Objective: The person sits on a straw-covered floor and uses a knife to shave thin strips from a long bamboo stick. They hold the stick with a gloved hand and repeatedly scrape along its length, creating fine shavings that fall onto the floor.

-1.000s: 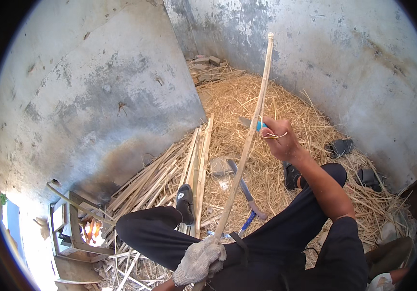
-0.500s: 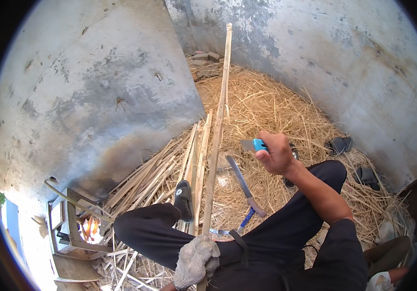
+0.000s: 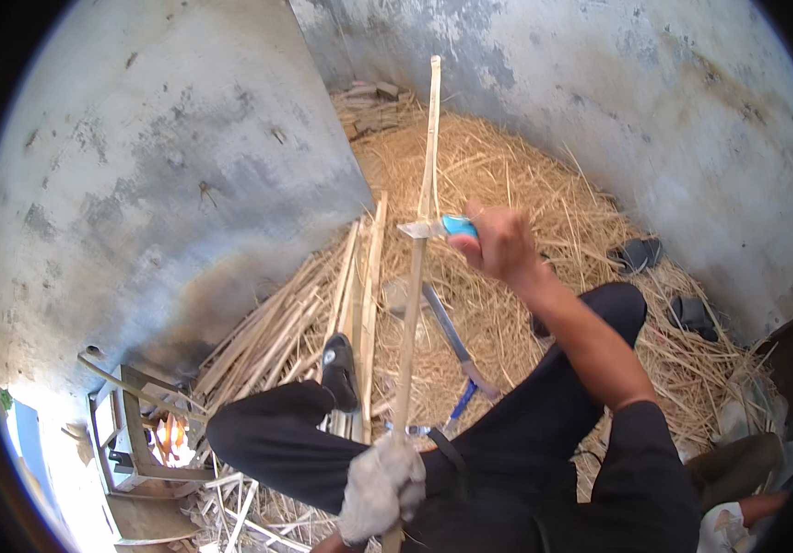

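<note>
My left hand (image 3: 382, 490), in a grey knitted glove, is wrapped round the lower part of a long bamboo strip (image 3: 408, 341). The strip rises away from my lap toward the far wall. Bare, my right hand (image 3: 499, 241) is closed on a blue-handled knife (image 3: 459, 226). Its short, broad blade lies across the upper part of the strip and touches it. Above the blade, a thin sliver stands slightly apart from the strip on its right side. A machete (image 3: 452, 334) with a blue grip lies on the shavings between my legs.
Bamboo slats (image 3: 272, 323) are stacked along the left wall, beside my shoe (image 3: 341, 373). Shavings (image 3: 544, 198) cover the floor ahead. Dark sandals (image 3: 638, 255) lie at the right. A wooden frame (image 3: 143, 429) stands at lower left. Another person's arm (image 3: 763, 509) shows at lower right.
My right hand has moved left and away from me, bringing the knife blade from beside the bamboo strip onto it. The left hand still grips the strip's lower part.
</note>
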Motion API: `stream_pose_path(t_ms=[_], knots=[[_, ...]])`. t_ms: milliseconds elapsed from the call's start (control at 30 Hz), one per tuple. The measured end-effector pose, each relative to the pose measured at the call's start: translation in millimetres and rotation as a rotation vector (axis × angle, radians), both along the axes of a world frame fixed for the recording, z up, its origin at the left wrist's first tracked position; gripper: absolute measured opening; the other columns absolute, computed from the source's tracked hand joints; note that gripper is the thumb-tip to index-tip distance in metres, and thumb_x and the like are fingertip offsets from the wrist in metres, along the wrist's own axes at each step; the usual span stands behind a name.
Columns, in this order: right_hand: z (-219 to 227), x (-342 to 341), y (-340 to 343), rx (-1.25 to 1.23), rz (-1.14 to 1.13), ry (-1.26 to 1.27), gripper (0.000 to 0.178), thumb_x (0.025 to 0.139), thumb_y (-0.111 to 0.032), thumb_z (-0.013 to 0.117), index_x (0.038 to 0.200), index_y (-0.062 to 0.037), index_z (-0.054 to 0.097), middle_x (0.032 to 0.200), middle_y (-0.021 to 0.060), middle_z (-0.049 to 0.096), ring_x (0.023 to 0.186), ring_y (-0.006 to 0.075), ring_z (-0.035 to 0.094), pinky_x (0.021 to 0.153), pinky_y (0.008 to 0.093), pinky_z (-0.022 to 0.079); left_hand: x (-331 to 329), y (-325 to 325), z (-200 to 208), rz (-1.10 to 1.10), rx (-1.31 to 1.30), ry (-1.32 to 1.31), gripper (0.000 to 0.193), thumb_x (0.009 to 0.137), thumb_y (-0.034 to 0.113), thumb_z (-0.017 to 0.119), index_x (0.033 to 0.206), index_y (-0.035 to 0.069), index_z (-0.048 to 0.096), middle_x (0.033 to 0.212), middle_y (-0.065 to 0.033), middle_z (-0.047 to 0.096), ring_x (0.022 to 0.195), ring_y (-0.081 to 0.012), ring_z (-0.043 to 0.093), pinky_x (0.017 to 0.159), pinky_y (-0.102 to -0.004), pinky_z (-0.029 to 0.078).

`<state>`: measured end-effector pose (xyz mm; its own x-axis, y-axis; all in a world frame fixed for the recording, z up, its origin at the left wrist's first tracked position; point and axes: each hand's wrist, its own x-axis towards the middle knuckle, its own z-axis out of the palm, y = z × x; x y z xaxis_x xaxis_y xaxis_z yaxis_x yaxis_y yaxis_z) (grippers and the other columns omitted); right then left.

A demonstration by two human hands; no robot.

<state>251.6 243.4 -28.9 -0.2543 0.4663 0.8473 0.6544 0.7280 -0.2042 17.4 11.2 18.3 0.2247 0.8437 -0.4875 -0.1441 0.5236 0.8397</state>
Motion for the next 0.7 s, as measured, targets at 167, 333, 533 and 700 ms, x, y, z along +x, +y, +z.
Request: stream_pose_path(t_ms=[167, 333, 533, 700], knots=[[14.0, -4.6, 18.2, 0.118, -0.055, 0.202, 0.055, 0.097, -0.055, 0.052, 0.067, -0.0091, 0.046, 0.048, 0.0031, 0.043, 0.037, 0.0171, 0.045, 0.035, 0.0333, 0.034, -0.7, 11.9, -3.0, -0.022, 0.1, -0.132, 0.029, 0.101, 0.024, 0.047, 0.083, 0.002, 0.052, 0.053, -0.0038, 0.044, 0.038, -0.0108, 0.04, 0.035, -0.0245, 0.034], [15.1, -5.7, 14.5, 0.116, -0.059, 0.122, 0.055, 0.097, -0.054, 0.052, 0.065, -0.01, 0.045, 0.049, 0.0037, 0.043, 0.037, 0.018, 0.047, 0.036, 0.0331, 0.035, -1.4, 9.9, -10.0, 0.019, 0.036, -0.142, 0.03, 0.102, 0.023, 0.046, 0.083, 0.002, 0.052, 0.049, -0.0034, 0.042, 0.035, -0.0116, 0.039, 0.035, -0.0257, 0.034], [9.7, 12.3, 41.1, 0.183, -0.166, 0.082, 0.052, 0.099, -0.051, 0.05, 0.066, -0.0107, 0.045, 0.047, 0.003, 0.043, 0.036, 0.0162, 0.046, 0.034, 0.0308, 0.035, 3.6, 11.0, -15.5, 0.023, 0.13, -0.133, 0.036, 0.099, 0.029, 0.054, 0.078, 0.0, 0.052, 0.047, -0.0052, 0.041, 0.032, -0.0141, 0.037, 0.029, -0.0259, 0.033], [-13.2, 52.4, 82.1, 0.203, -0.336, 0.119, 0.051, 0.101, -0.05, 0.047, 0.068, -0.01, 0.046, 0.045, 0.0032, 0.042, 0.036, 0.0151, 0.046, 0.034, 0.0306, 0.034, -1.2, -3.4, -17.1, -0.025, 0.012, -0.266, 0.036, 0.098, 0.031, 0.055, 0.079, 0.001, 0.052, 0.047, -0.0045, 0.041, 0.031, -0.0134, 0.036, 0.029, -0.0262, 0.029]])
